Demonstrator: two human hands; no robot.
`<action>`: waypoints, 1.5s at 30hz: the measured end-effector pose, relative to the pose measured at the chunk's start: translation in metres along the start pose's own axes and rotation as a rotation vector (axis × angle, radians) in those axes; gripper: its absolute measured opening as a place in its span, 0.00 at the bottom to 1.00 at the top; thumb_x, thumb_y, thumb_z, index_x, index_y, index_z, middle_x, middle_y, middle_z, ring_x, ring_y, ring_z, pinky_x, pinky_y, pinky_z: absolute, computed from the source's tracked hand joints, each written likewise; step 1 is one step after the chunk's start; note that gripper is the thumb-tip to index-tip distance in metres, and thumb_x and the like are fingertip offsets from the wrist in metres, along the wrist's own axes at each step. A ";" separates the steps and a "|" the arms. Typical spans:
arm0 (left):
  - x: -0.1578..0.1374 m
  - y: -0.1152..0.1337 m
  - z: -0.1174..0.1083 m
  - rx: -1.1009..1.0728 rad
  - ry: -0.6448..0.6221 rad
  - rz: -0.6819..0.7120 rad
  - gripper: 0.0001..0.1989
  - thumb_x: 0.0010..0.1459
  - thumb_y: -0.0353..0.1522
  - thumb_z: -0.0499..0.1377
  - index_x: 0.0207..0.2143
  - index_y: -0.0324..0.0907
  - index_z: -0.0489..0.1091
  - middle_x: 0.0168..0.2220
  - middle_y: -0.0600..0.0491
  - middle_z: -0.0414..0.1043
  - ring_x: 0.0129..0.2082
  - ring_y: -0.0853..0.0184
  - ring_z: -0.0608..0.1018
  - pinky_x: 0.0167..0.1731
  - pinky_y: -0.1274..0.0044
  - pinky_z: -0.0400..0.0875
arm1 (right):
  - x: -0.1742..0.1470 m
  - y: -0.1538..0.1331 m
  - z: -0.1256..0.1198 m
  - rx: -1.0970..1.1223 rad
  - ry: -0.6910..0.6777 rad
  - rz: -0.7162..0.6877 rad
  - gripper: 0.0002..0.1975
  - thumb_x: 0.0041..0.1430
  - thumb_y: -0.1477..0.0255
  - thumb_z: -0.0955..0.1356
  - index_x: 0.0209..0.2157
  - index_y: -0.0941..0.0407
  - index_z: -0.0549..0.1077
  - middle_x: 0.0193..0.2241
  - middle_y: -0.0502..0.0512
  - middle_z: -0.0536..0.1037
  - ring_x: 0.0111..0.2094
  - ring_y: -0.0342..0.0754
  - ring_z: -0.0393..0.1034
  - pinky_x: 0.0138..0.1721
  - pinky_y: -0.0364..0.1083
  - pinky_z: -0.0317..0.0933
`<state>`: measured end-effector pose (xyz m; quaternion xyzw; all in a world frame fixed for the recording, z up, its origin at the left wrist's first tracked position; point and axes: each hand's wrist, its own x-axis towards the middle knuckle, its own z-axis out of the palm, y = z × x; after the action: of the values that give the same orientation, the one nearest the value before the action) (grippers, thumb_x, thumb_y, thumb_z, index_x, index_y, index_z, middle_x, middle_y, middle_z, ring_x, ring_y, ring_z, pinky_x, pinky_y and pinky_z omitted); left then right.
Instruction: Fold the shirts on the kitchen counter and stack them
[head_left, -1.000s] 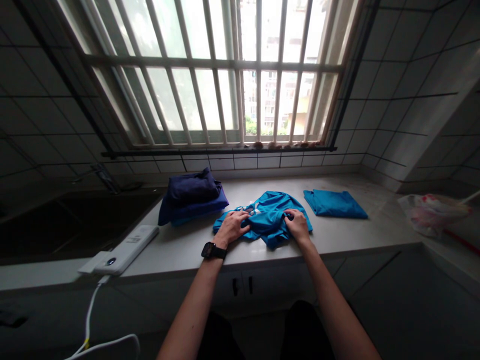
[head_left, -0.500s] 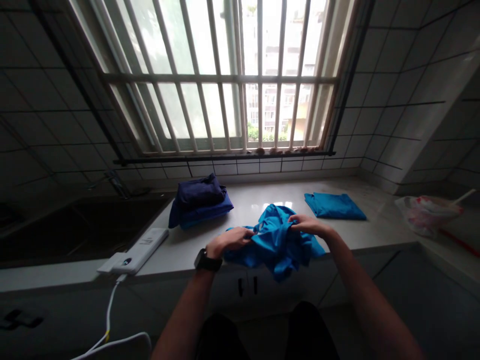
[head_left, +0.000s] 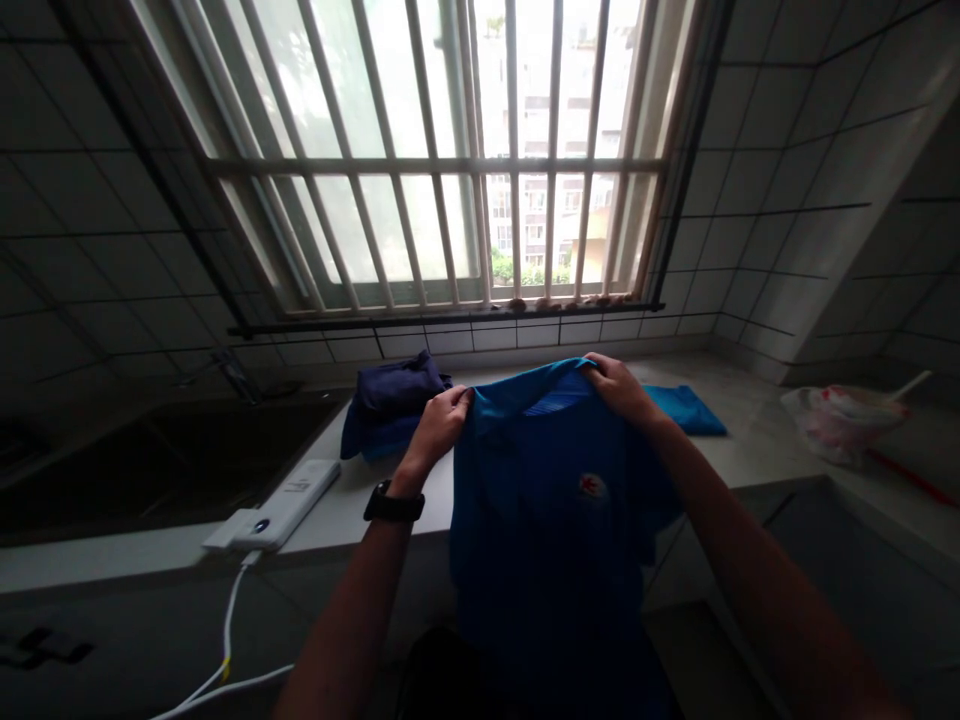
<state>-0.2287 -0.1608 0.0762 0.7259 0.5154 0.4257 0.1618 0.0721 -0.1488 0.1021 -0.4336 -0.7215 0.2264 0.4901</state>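
A blue T-shirt [head_left: 547,500] with a small red and white chest emblem hangs open in front of the counter's edge. My left hand [head_left: 441,425], with a dark watch on its wrist, is closed on one upper corner of it. At the other upper side, my right hand [head_left: 619,388] pinches the fabric near the collar. Behind my right hand lies a folded blue garment [head_left: 686,410], partly covered by the shirt and arm. A stack of folded dark blue and purple clothes [head_left: 394,395] sits behind my left hand.
The white counter [head_left: 750,400] runs beneath a barred window [head_left: 450,160]. A dark sink [head_left: 165,460] is at the left, beside a white power strip [head_left: 289,505] with a hanging cable [head_left: 231,610]. At the right stands a plastic bag with a bowl [head_left: 844,420].
The T-shirt was crumpled on the counter's edge; now it is lifted and hangs spread out. Both hands have risen, gripping its top edge.
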 end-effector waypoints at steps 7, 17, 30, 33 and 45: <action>0.035 -0.011 -0.007 0.066 0.199 -0.042 0.15 0.66 0.40 0.50 0.30 0.42 0.69 0.27 0.53 0.73 0.30 0.66 0.75 0.31 0.78 0.66 | 0.023 0.021 -0.021 0.027 -0.282 -0.001 0.19 0.45 0.63 0.74 0.39 0.58 0.78 0.33 0.55 0.80 0.35 0.52 0.73 0.37 0.49 0.70; -0.026 -0.019 0.076 0.590 -0.218 -0.227 0.25 0.59 0.49 0.59 0.47 0.38 0.72 0.43 0.38 0.76 0.45 0.49 0.79 0.42 0.67 0.72 | -0.018 0.095 0.091 -0.634 -0.114 0.377 0.26 0.58 0.75 0.66 0.59 0.60 0.69 0.62 0.73 0.67 0.65 0.66 0.58 0.61 0.64 0.55; 0.006 -0.069 -0.006 0.565 0.024 -0.270 0.13 0.58 0.28 0.57 0.45 0.44 0.74 0.40 0.44 0.81 0.40 0.53 0.81 0.38 0.70 0.73 | -0.067 0.116 0.098 -0.701 -0.330 0.372 0.34 0.69 0.59 0.58 0.71 0.60 0.52 0.71 0.63 0.51 0.72 0.59 0.42 0.69 0.64 0.36; 0.017 -0.049 -0.027 0.688 0.089 -0.342 0.17 0.60 0.23 0.54 0.50 0.42 0.71 0.43 0.43 0.79 0.42 0.55 0.81 0.40 0.69 0.73 | -0.066 0.119 0.094 -0.683 -0.301 0.351 0.37 0.67 0.61 0.61 0.71 0.62 0.50 0.71 0.64 0.51 0.72 0.56 0.44 0.70 0.57 0.39; 0.000 -0.052 0.088 0.714 -0.533 0.010 0.19 0.68 0.30 0.49 0.58 0.43 0.70 0.57 0.44 0.72 0.54 0.62 0.77 0.53 0.76 0.69 | -0.062 0.124 0.090 -0.727 -0.354 0.333 0.37 0.66 0.59 0.60 0.72 0.59 0.49 0.72 0.60 0.50 0.72 0.58 0.41 0.70 0.59 0.37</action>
<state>-0.1918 -0.1209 -0.0102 0.8231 0.5669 0.0199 0.0264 0.0496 -0.1280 -0.0598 -0.6427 -0.7475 0.1044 0.1313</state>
